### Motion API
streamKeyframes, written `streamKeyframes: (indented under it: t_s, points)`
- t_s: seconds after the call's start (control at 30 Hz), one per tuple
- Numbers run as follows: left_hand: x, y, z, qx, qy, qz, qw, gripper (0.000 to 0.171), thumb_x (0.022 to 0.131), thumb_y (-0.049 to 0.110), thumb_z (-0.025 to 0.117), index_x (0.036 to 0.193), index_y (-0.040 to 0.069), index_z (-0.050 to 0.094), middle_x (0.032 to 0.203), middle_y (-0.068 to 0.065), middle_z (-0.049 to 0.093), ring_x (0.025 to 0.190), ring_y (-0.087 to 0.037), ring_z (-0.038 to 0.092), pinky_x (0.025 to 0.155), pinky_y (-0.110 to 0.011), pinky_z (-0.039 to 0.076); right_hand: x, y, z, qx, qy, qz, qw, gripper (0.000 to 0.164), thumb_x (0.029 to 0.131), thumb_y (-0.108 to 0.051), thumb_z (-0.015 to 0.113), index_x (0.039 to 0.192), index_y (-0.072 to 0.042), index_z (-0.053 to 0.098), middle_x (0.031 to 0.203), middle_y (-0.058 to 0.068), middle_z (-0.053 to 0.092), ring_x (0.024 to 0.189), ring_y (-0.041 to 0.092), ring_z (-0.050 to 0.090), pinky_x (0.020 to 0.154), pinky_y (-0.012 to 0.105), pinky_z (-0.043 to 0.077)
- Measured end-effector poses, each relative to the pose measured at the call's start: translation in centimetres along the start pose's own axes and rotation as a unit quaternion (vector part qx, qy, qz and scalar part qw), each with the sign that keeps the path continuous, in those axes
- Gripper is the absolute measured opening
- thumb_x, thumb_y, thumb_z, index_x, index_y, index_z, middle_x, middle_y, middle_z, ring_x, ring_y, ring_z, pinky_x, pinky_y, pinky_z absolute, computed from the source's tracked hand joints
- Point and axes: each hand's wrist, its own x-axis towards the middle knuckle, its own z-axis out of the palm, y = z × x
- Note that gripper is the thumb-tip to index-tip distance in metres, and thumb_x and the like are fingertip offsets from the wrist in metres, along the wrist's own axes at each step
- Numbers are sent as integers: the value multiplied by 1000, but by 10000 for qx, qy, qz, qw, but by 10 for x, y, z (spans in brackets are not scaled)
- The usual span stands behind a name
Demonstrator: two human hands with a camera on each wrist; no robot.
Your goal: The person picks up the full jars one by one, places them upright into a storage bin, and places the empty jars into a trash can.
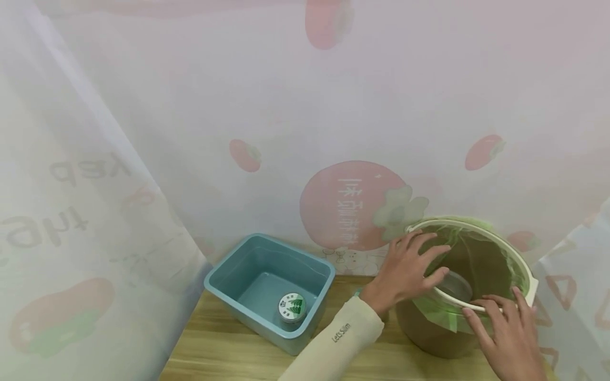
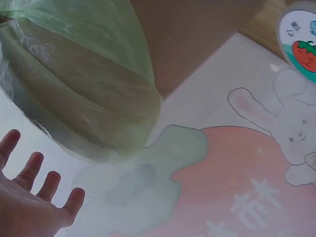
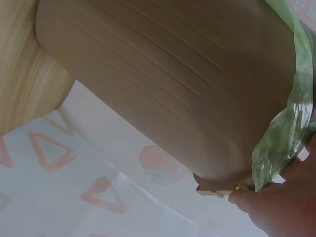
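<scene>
A brown trash can [image 1: 436, 333] with a cream rim ring [image 1: 517, 256] stands at the right, lined with a green plastic bag [image 1: 448, 319]. My left hand [image 1: 405, 270] is at the left side of the rim, its fingers spread above the opening. In the left wrist view those fingers [image 2: 49, 185] stay apart from the bag's outer fold. At the front right, my right hand [image 1: 510, 330] grips the rim, fingertips bent over its edge. The right wrist view shows a fingertip [image 3: 242, 195] by the rim's tab, beside the bag.
A blue plastic basin [image 1: 224, 288] holds a round tin [image 1: 292, 307] with a green tree label. Another round container [image 2: 301, 42] with a tomato label is near the can, mostly behind my left wrist in the head view. Printed cloth [image 1: 267, 201] hangs around the wooden table [image 1: 209, 344].
</scene>
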Motion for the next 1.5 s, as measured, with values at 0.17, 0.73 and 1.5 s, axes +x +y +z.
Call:
streamKeyframes:
  t_s: [0.17, 0.73, 1.5]
  points:
    - [-10, -6, 2, 127, 86, -44, 9999, 50, 115, 58, 39, 161, 44, 49, 173, 7, 39, 161, -21, 36, 122, -45, 44, -1, 1, -1, 2, 55, -59, 10000, 41, 114, -35, 60, 126, 4, 65, 137, 41, 52, 162, 61, 6, 127, 82, -3]
    - [-41, -36, 21, -390, 290, -625, 9969, 50, 115, 51, 45, 165, 42, 44, 172, 4, 40, 157, -23, 41, 118, -51, 47, 1, 5, 0, 10, 102, -58, 9999, 38, 113, -36, 61, 126, -1, 65, 137, 36, 51, 164, 57, 4, 128, 81, -5]
    - [-79, -59, 75, -171, -144, -1302, 9912, 51, 112, 49, 56, 161, 38, 49, 167, 0, 45, 155, -29, 41, 121, -53, 43, 3, 3, 1, -33, 27, 20, 10000, 38, 113, -36, 62, 125, 0, 66, 137, 36, 51, 163, 58, 4, 123, 86, -6]
